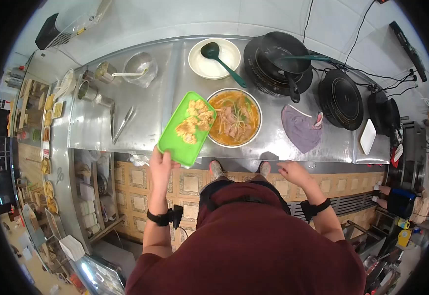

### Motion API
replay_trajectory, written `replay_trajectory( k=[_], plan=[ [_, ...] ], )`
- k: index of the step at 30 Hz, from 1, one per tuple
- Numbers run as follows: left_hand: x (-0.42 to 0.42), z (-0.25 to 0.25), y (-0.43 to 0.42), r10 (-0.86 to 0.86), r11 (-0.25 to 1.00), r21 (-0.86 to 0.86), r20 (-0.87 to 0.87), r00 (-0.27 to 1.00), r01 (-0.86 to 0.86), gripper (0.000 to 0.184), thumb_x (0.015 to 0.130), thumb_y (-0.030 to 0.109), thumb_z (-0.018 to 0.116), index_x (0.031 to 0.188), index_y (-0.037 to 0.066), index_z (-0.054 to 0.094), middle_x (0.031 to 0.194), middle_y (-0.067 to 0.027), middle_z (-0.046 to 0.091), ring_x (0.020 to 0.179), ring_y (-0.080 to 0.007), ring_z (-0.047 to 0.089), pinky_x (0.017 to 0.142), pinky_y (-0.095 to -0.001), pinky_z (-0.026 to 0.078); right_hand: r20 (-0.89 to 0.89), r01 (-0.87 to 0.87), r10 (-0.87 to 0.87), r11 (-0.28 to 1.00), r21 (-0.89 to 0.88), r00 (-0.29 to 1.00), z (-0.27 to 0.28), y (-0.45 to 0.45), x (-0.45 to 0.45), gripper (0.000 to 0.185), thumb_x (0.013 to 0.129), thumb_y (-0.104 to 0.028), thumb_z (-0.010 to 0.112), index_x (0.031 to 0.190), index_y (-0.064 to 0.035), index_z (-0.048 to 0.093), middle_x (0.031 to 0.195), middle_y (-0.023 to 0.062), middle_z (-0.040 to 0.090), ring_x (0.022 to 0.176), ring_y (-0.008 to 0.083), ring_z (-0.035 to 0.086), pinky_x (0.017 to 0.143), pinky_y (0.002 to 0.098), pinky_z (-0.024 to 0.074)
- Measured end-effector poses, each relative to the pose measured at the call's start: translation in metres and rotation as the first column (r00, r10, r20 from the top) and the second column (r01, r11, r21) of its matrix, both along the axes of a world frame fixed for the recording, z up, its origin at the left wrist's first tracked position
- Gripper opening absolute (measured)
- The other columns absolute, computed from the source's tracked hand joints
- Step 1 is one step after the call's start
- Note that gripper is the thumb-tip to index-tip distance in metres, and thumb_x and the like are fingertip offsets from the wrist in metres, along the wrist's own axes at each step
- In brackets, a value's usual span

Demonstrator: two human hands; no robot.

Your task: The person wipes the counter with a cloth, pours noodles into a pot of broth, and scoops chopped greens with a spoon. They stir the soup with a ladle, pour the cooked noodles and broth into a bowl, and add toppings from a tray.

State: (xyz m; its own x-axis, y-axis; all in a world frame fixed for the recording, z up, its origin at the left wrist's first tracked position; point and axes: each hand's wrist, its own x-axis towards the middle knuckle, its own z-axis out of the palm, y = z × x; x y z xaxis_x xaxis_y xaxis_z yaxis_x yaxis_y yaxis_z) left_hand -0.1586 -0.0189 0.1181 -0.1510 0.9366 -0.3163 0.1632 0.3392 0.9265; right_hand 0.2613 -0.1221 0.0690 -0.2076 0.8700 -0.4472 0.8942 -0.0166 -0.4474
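My left hand (162,169) grips the near end of a green tray (176,148), which is tilted across the counter. Golden fried pieces (194,121) lie on the tray. Its right edge meets the rim of a bowl (234,117) filled with orange soup, sliced meat and shredded toppings. Out past the counter's front edge, my right hand (293,171) hovers with its fingers partly curled; whether they are pressed together is too small to tell. A purple cloth (301,129) lies on the counter beyond that hand.
A white bowl (198,60) with a dark ladle (222,64) stands behind the soup. Black pans (285,53) sit on a burner at the back right. Metal tongs (124,124) and a clear bowl (141,67) are at left. A white dish (368,136) lies far right.
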Motion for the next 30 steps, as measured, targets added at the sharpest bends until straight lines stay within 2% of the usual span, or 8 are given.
replay_trajectory(
  k=[5, 8, 12, 15, 18, 20, 26, 30],
  plan=[
    [0.073, 0.03, -0.007, -0.024, 0.974, 0.111, -0.818, 0.574, 0.199, 0.036, 0.087, 0.009, 0.049, 0.122, 0.002, 0.044, 0.071, -0.0156, 0.061, 0.06, -0.0145, 0.062, 0.051, -0.031, 0.048, -0.001, -0.025, 0.025, 1.0, 0.0, 1.0, 0.002, -0.01, 0.054, 0.027, 0.082, -0.023, 0.05, 0.104, -0.011, 0.059, 0.089, 0.0165, 0.059, 0.085, 0.0336, 0.058, 0.073, 0.0428, 0.0467],
    [0.1, 0.029, -0.02, 0.168, 0.946, 0.267, -0.89, 0.424, 0.184, 0.039, 0.086, 0.009, 0.05, 0.123, 0.003, 0.044, 0.065, -0.016, 0.059, 0.059, -0.0124, 0.061, 0.052, -0.0322, 0.047, -0.012, -0.034, 0.034, 0.999, 0.027, 0.999, -0.008, -0.026, 0.103, 0.027, 0.082, -0.023, 0.051, 0.104, -0.0103, 0.059, 0.091, 0.0159, 0.059, 0.086, 0.0333, 0.057, 0.073, 0.0424, 0.0468],
    [0.15, 0.028, -0.048, 0.352, 0.89, 0.378, -0.21, 0.912, -0.256, 0.039, 0.086, 0.008, 0.048, 0.125, 0.007, 0.041, 0.095, -0.0144, 0.059, 0.069, -0.0201, 0.062, 0.053, -0.03, 0.05, -0.072, -0.003, 0.012, 0.991, 0.13, 0.997, -0.026, -0.045, 0.179, 0.026, 0.082, -0.026, 0.054, 0.099, -0.0085, 0.06, 0.088, 0.0148, 0.06, 0.085, 0.0324, 0.058, 0.073, 0.0407, 0.0469],
    [0.221, 0.052, -0.068, 0.408, 0.865, 0.125, 0.387, 0.827, -0.485, 0.04, 0.083, 0.008, 0.051, 0.121, 0.009, 0.039, 0.101, -0.0106, 0.055, 0.079, -0.0217, 0.06, 0.059, -0.0284, 0.053, -0.379, 0.135, -0.088, 0.986, 0.099, 0.921, 0.018, -0.047, 0.203, 0.026, 0.082, -0.029, 0.056, 0.095, -0.0079, 0.062, 0.086, 0.0143, 0.06, 0.083, 0.0313, 0.058, 0.073, 0.0384, 0.0471],
    [0.325, 0.074, -0.077, 0.126, 0.986, 0.024, 0.536, 0.835, -0.164, 0.043, 0.081, 0.012, 0.053, 0.122, 0.006, 0.04, 0.11, -0.0116, 0.053, 0.091, -0.024, 0.059, 0.068, -0.0297, 0.054, -0.799, 0.317, -0.165, 0.948, 0.034, 0.578, 0.042, -0.058, 0.207, 0.033, 0.084, -0.025, 0.059, 0.113, -0.008, 0.057, 0.082, 0.0111, 0.059, 0.077, 0.0202, 0.058, 0.068, 0.0303, 0.0456],
    [0.4, 0.074, -0.082, -0.045, 0.996, -0.036, 0.587, 0.808, 0.081, 0.043, 0.082, 0.012, 0.052, 0.122, 0.003, 0.04, 0.113, -0.0132, 0.052, 0.095, -0.0249, 0.059, 0.072, -0.0317, 0.054, -0.94, 0.361, -0.175, 0.931, -0.06, 0.294, 0.065, -0.059, 0.208, 0.065, 0.087, -0.019, 0.056, 0.14, -0.0093, 0.02, 0.09, 0.008, 0.055, 0.071, 0.0133, 0.053, 0.064, 0.0265, 0.0441],
    [0.551, 0.041, -0.081, -0.581, 0.649, -0.113, 0.566, 0.585, 0.753, 0.042, 0.091, 0.018, 0.046, 0.13, 0.009, 0.036, 0.12, -0.0137, 0.046, 0.101, -0.0247, 0.057, 0.085, -0.0348, 0.048, -0.835, 0.789, -0.478, 0.386, -0.479, -0.273, 0.052, -0.078, 0.274, 0.031, 0.092, -0.022, 0.036, 0.119, -0.0055, 0.036, 0.068, 0.0052, 0.051, 0.053, 0.0105, 0.048, 0.047, 0.0243, 0.0403],
    [0.553, 0.007, -0.078, -0.744, 0.573, -0.027, 0.4, 0.535, 0.819, 0.047, 0.089, 0.017, 0.052, 0.132, 0.008, 0.034, 0.12, -0.0139, 0.045, 0.095, -0.0209, 0.059, 0.08, -0.0295, 0.048, -0.837, 0.945, -0.468, 0.014, -0.328, -0.284, 0.02, -0.097, 0.377, 0.015, 0.092, -0.02, 0.036, 0.097, -0.0083, 0.042, 0.056, 0.0005, 0.045, 0.043, 0.0084, 0.041, 0.038, 0.0227, 0.0344]
  ],
)
